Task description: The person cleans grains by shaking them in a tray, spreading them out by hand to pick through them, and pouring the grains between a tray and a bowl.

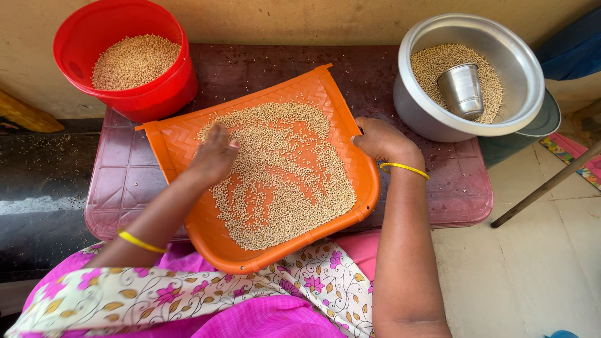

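Ok, head cam looking down. Orange woven tray (pixel 188 147) sits on a maroon table (pixel 125 175), near edge over the person's lap, w/ pale round grain (pixel 288 175) spread across it, bare patches in the middle. L hand (pixel 215 155) lies palm-down in the grain on the tray's left part, fingers loosely spread, flat on the grain, gripping nothing. R hand (pixel 382 139) is at the tray's right rim, fingers curled closed around the edge. Yellow bangle (pixel 404 168) on R wrist, another on L forearm. Red bucket (pixel 156 87) w/ grain at table's back left, touching the tray corner. Steel pot (pixel 519 62) back right holds grain + a small steel cup (pixel 462 89) tilted inside.
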